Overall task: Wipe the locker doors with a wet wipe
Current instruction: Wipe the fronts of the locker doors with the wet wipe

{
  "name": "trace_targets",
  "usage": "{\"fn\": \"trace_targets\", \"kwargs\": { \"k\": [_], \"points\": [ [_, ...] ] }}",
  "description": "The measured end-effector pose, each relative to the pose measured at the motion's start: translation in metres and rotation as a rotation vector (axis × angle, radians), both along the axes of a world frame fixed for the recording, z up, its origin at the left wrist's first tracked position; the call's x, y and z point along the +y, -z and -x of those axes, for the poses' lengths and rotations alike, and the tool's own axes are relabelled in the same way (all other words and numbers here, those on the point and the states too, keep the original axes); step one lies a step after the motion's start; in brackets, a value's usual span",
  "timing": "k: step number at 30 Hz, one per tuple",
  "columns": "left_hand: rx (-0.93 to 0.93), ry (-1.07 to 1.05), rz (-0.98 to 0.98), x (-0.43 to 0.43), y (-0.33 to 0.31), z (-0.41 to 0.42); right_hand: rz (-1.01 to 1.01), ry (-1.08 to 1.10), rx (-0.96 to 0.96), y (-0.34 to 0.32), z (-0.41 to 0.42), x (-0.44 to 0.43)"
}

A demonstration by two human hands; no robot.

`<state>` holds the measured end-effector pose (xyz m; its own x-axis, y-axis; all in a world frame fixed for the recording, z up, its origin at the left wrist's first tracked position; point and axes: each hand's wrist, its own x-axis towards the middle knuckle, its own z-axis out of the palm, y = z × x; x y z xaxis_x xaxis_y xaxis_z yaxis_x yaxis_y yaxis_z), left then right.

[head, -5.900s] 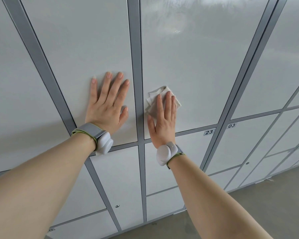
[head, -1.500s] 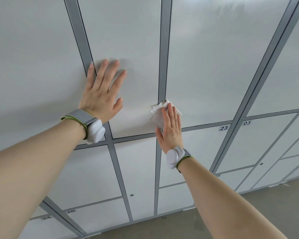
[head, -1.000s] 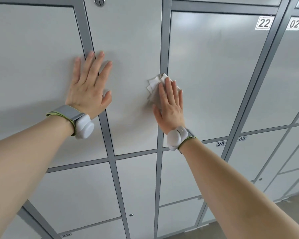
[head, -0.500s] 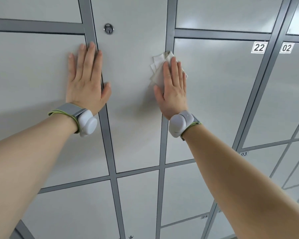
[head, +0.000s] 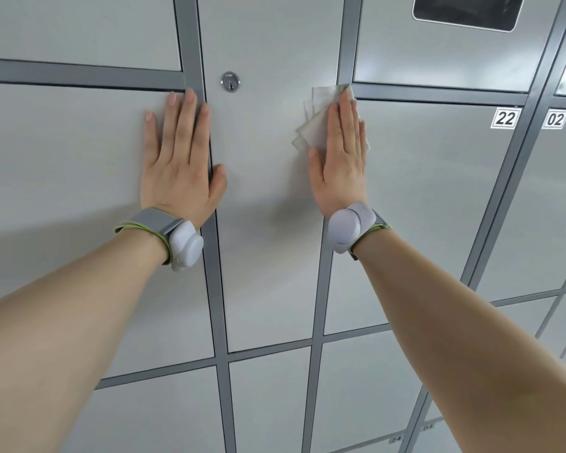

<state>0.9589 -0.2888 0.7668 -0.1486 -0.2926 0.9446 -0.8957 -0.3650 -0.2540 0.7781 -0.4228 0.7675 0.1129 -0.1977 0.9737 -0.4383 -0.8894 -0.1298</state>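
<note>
Grey lockers (head: 455, 207) are filling the view. On the tall centre door (head: 265, 256), near its 1 o'clock corner, the right hand (head: 340, 161) is pressing a wipe (head: 314, 125) flat under straight fingers (head: 343, 119) pointing to 12; the rest of the door is lying toward 7. The left hand (head: 180, 165), flat and empty, is bracing on the door's 9 o'clock edge, the lock (head: 230, 82) at its 1 o'clock.

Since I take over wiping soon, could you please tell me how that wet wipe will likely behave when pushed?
The wet wipe looks limp: its folded corners fan out unevenly beside the right hand, so it will probably bunch when pushed. It seems thin and light, likely dropping if the hand lifts.
</note>
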Motion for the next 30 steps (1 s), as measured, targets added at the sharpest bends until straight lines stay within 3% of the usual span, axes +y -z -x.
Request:
{"fn": "trace_targets", "kwargs": {
  "k": [13, 22, 30],
  "points": [
    [-0.026, -0.005, 0.025, -0.001, 0.001, -0.004, 0.012, 0.025, -0.039, -0.003, -0.027, 0.01],
    [-0.022, 0.02, 0.042, -0.002, 0.002, -0.004, -0.007, 0.063, 0.051, -0.001, -0.028, 0.015],
    [-0.024, 0.048, 0.023, 0.0, 0.0, -0.005, 0.097, 0.092, 0.196, 0.014, -0.033, 0.022]
  ]
}}
